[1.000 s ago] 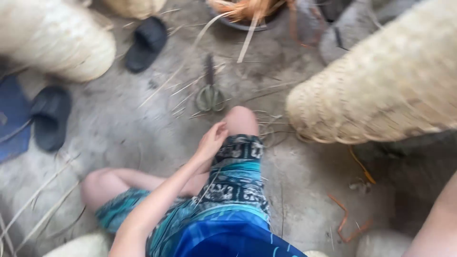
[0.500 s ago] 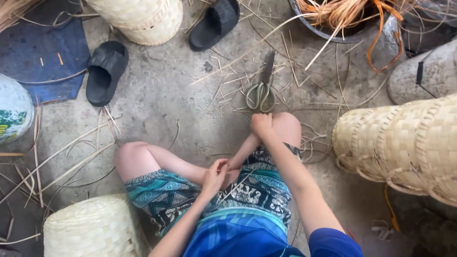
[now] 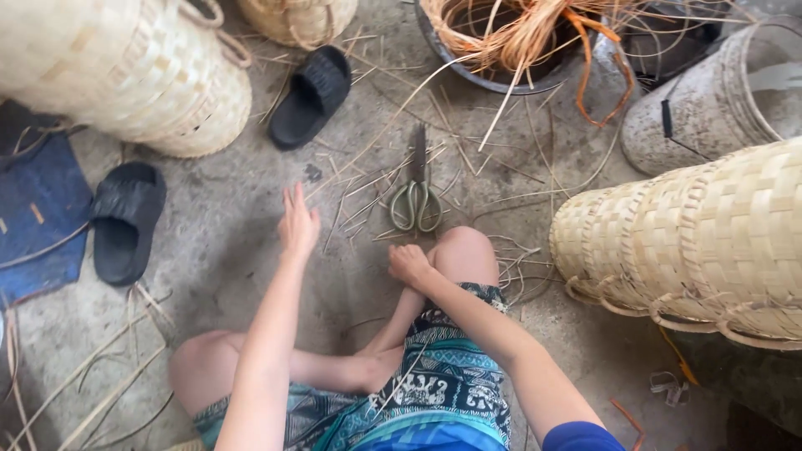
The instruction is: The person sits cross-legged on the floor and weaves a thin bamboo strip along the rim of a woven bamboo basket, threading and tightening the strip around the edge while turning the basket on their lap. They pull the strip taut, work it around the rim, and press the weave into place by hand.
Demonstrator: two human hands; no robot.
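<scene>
**Hands near shears on concrete floor**

While seated on grey concrete floor [image 3: 217, 250]: left hand [image 3: 297, 224] open, fingers spread, empty, raised over floor. Right hand [image 3: 409, 264] curled shut, empty, resting against raised knee. Green-handled metal shears [image 3: 416, 194] flat among scattered straw strips, just beyond both hands, untouched. Woven pale bamboo basket [image 3: 693, 242] at right; black rubber slipper [image 3: 125, 221] at left.

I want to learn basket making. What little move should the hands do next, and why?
Probably the left hand should reach a bit further forward to the scissors. It is open with fingers spread and holds nothing, and the scissors lie just ahead on the floor among loose strips. The right hand is curled by the knee, seemingly empty.
</scene>
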